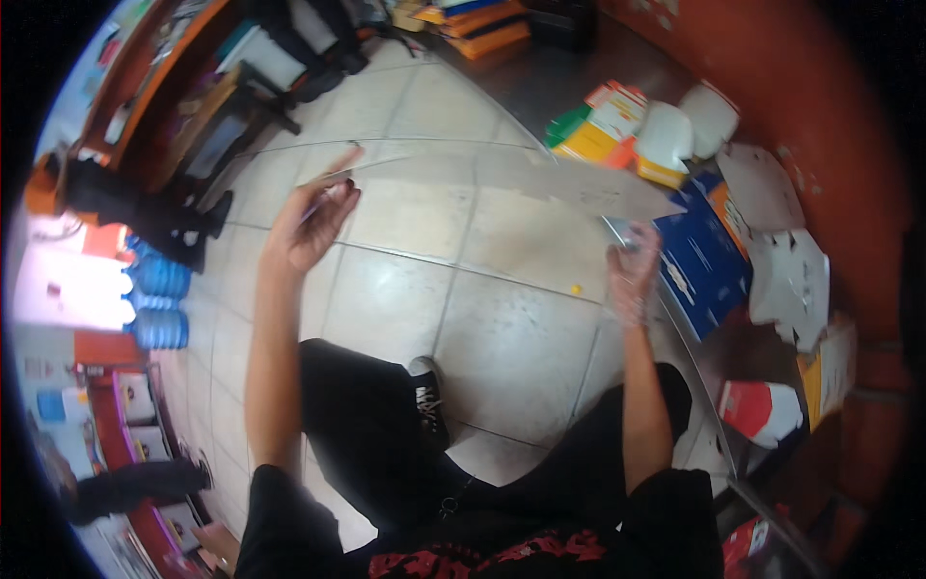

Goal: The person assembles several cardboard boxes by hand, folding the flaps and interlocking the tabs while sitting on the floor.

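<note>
A thin, see-through plastic sheet [521, 188] stretches between my two hands above the tiled floor, smeared by motion. My left hand [311, 227] grips its left end, the index finger pointing up and away and the other fingers curled. Toward the right end, my right hand [632, 270] is closed on the sheet's near edge. A clear, shiny layer seems to lie over that hand; whether it is a glove or part of the sheet I cannot make out.
On the right, a dark metal table [690, 372] bears a blue folded carton [699, 261], white cartons [791, 285] and a red-and-white carton [762, 410]. A small yellow bit [577, 289] lies on the floor. Blue water jugs [159, 299] and other people's legs [145, 207] are at left.
</note>
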Available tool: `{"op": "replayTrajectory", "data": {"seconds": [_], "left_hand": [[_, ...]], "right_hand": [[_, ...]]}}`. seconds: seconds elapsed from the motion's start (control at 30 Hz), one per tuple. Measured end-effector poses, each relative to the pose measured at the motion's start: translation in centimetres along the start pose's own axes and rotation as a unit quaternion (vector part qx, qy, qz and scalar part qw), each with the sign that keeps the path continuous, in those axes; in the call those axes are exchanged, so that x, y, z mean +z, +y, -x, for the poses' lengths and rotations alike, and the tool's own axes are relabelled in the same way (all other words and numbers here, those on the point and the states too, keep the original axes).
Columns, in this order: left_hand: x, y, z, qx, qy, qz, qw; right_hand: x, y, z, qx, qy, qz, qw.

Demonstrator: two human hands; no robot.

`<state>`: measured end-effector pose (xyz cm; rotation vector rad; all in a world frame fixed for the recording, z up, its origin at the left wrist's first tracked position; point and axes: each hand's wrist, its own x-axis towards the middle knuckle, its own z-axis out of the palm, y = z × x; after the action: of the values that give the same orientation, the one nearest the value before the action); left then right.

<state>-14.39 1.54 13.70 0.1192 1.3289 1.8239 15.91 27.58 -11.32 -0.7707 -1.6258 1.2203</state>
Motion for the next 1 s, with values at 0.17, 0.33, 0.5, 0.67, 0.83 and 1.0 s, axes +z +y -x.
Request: {"op": "replayTrajectory", "data": {"seconds": [0.17, 0.33, 0.5, 0.67, 0.83, 1.0], "left_hand": [[-2.0, -2.6, 0.4, -0.037, 0.010, 0.025, 0.999], [-4.6, -1.9, 3.3, -0.065, -0.116, 0.077, 0.988], [2.4, -3.5, 6.3, -0.058, -0.014, -0.058, 0.997], [-0.7, -2.6, 5.7, -0.039, 0.077, -0.677, 0.731], [-1.4, -5.2, 3.9, 0.019, -0.026, -0.454, 0.890], [2.3, -8.0, 2.9, -0.057, -0.035, -0.289, 0.955]], "right_hand": [[1.1, -9.3, -1.6, -0.042, -0.127, -0.159, 0.978], [0.5, -9.1, -3.0, -0.066, -0.132, -0.044, 0.988], [1.3, -9.1, -1.3, 0.123, -0.158, -0.127, 0.971], [0.3, -8.0, -2.1, 0.367, -0.120, -0.226, 0.894], [0.1, -6.2, -2.0, 0.380, -0.151, -0.238, 0.881], [2.3, -7.3, -0.8, 0.379, -0.091, -0.252, 0.886]]}}
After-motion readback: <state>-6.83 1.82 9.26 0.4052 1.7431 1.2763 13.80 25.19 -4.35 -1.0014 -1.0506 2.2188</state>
